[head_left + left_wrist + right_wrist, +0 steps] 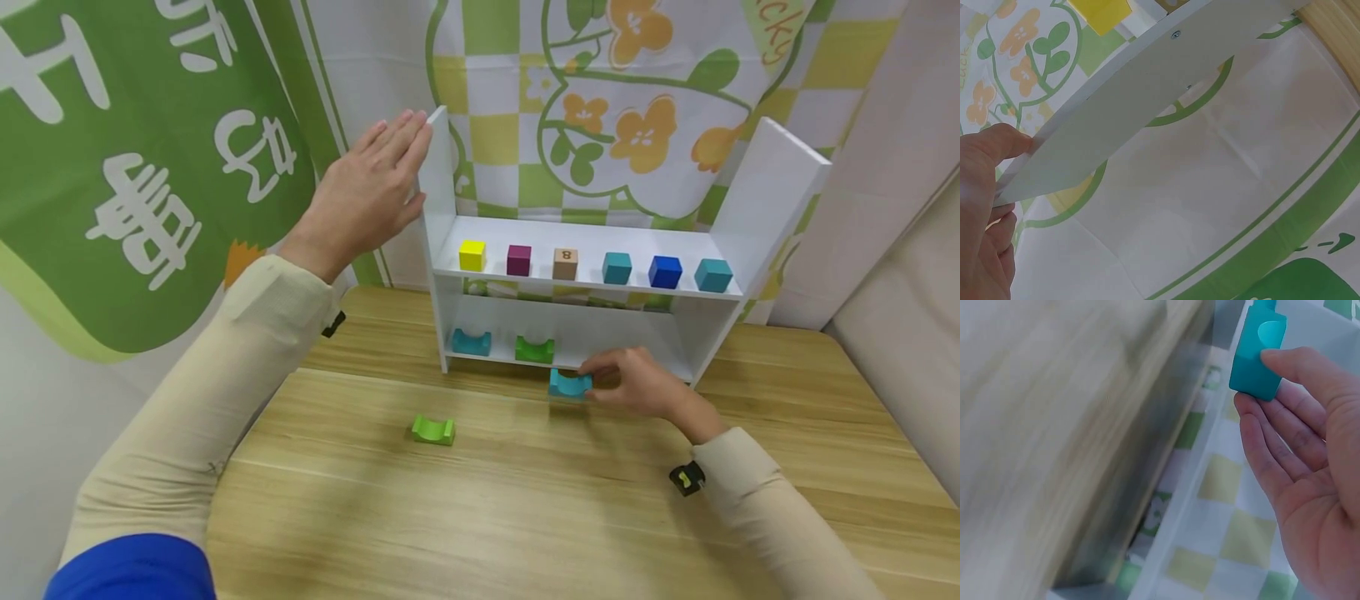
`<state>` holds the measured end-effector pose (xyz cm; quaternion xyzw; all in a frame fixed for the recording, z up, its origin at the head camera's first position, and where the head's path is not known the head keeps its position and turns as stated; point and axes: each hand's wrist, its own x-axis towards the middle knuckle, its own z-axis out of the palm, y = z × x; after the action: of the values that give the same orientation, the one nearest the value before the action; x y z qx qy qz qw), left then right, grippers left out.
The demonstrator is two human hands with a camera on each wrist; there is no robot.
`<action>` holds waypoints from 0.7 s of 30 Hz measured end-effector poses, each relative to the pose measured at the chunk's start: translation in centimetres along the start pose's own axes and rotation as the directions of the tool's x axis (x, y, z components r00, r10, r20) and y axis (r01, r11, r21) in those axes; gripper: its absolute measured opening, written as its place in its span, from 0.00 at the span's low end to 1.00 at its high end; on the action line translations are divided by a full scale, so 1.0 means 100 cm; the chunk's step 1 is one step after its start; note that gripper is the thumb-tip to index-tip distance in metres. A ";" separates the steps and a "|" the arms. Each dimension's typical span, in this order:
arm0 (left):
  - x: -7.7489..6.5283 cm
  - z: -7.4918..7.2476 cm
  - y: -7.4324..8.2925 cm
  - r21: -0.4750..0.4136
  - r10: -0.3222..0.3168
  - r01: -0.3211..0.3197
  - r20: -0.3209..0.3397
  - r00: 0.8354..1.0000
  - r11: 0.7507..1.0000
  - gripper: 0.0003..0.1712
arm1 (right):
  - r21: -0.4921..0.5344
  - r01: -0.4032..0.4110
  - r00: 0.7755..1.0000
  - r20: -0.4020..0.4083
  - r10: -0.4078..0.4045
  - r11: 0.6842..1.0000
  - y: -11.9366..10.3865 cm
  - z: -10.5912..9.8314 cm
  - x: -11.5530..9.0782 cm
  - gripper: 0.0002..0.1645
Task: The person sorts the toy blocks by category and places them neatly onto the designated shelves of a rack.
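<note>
My right hand (637,382) pinches a light-blue block with a curved notch (570,384) between thumb and fingers, just in front of the lower board of a white shelf (772,179). In the right wrist view the thumb presses the notched block (1259,359) from one side, fingertips under the other. My left hand (367,187) grips the top of the shelf's left side panel, and the left wrist view has thumb and fingers on either side of that panel (1094,128). On the lower board sit a blue notched block (472,342) and a green one (535,350).
Along the upper board stands a row of cubes, from a yellow cube (472,256) to a teal cube (713,276). Another green notched block (433,431) lies on the wooden table (480,517). Behind the shelf hangs a patterned cloth (502,133).
</note>
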<state>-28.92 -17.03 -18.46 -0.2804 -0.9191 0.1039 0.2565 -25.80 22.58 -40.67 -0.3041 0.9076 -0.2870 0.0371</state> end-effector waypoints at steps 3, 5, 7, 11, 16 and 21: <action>0.000 0.000 0.000 -0.002 0.000 0.000 0.003 1.000 1.000 0.43 | -0.008 -0.006 1.000 -0.020 0.006 1.000 0.003 -0.009 -0.002 0.18; 0.000 0.000 0.000 -0.004 -0.001 0.001 0.006 1.000 1.000 0.43 | -0.024 -0.014 0.999 -0.035 0.013 1.000 0.006 -0.015 -0.003 0.18; 0.000 -0.001 0.000 -0.001 -0.001 0.001 0.010 1.000 1.000 0.43 | -0.040 -0.032 0.999 -0.042 0.031 0.999 0.009 -0.020 -0.004 0.19; 0.000 -0.001 0.000 0.004 -0.001 0.000 0.012 1.000 1.000 0.43 | -0.072 -0.058 0.997 -0.051 0.055 0.996 0.015 -0.027 -0.003 0.19; -0.001 -0.001 0.000 0.005 -0.002 0.002 0.009 1.000 1.000 0.43 | -0.085 -0.063 0.995 -0.078 0.056 0.994 0.020 -0.033 0.001 0.18; -0.001 -0.001 0.001 -0.001 -0.004 0.004 0.010 1.000 1.000 0.43 | -0.068 -0.095 0.992 -0.095 0.088 0.993 0.024 -0.034 0.006 0.19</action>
<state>-28.80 -16.98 -18.47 -0.2784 -0.9210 0.1042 0.2519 -28.34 25.49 -39.10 -0.2499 0.9312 -0.2654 -0.0024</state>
